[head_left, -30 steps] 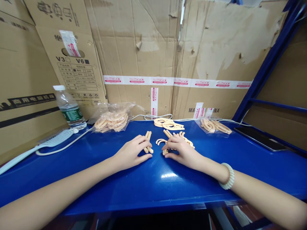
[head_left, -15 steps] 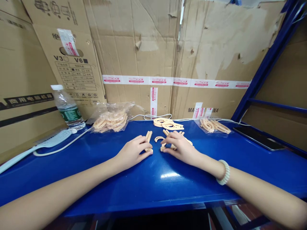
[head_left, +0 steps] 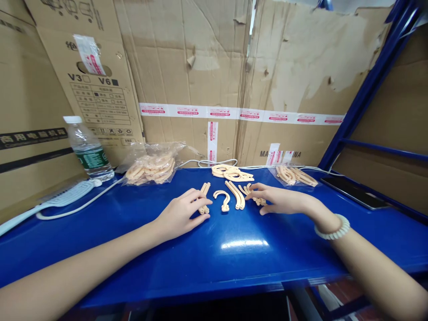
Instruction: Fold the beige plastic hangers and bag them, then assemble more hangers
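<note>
My left hand is curled round the lower part of a small bundle of straight pale strips, fingers across them and thumb by their lower end. My right hand, thumb and forefinger apart, hovers beside a cluster of pale curved pieces, partly hidden by its fingers. Between the hands lie a stack of hook-shaped pieces and a pair of gently bent strips. Behind them sits a pile of pale ring-like pieces. Their material is hard to tell.
Clear bags of similar pieces stand at the back left and back right. Further left are a water bottle and a pale blue hairbrush. A dark phone or tablet lies right. Cardboard walls the blue table.
My right hand has moved right, uncovering the hook-shaped pieces and bent strips in the middle. My left hand stays by the straight strips. The view has shifted slightly.
</note>
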`<state>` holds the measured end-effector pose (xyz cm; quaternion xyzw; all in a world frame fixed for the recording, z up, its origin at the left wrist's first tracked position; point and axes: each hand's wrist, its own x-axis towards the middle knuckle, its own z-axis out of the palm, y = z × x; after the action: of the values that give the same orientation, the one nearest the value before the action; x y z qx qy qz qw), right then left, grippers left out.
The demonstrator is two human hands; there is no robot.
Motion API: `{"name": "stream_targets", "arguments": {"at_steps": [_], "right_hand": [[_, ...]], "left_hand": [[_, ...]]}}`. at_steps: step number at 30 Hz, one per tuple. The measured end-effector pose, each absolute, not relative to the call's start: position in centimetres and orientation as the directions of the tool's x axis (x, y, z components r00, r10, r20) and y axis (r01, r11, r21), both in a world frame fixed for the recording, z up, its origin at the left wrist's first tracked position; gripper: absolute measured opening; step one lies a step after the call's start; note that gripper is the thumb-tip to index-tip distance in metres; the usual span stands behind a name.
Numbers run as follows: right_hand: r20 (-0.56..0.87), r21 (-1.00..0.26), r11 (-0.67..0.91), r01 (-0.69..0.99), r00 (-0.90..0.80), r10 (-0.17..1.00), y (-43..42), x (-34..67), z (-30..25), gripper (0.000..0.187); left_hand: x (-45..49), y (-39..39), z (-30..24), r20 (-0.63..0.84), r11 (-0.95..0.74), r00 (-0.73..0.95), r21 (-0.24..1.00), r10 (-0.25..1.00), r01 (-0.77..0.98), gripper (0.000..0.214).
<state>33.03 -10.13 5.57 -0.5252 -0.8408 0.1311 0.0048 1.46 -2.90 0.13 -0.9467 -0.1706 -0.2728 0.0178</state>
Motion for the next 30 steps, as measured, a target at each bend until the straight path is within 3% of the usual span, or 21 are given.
{"name": "stream_targets", "arguments": {"at_steps": [8,19,23,26,30], "right_hand": [[-0.127,-0.173,0.320,0.931,-0.343,0.931,-9.0,34.2,5.1,0.053],[-0.107,-0.122,0.291,0.949,-0.305,0.946,-7.9,35.7,5.0,0.047],[0.068,-0.079,0.260,0.962,-0.255,0.965,-9.2,34.1,5.3,0.052],[0.210,-0.118,0.399,0.909,-0.370,0.905,-10.4,31.8,5.4,0.052],[0.145,-0.140,0.603,0.785,-0.587,0.797,-11.3,29.2,5.1,0.036]], "left_hand": [[1.5,-3.0,0.2,0.506,-0.965,0.832,-0.003,0.226,0.264,0.020],[1.2,-1.7,0.0,0.530,-0.963,0.813,0.034,0.243,0.266,0.019],[1.2,-2.0,0.0,0.542,-0.960,0.801,0.042,0.254,0.276,0.019],[1.4,-2.7,0.4,0.568,-0.960,0.785,0.032,0.248,0.279,0.020],[1.8,-4.4,1.2,0.486,-0.983,0.856,0.040,0.177,0.180,0.029]]}}
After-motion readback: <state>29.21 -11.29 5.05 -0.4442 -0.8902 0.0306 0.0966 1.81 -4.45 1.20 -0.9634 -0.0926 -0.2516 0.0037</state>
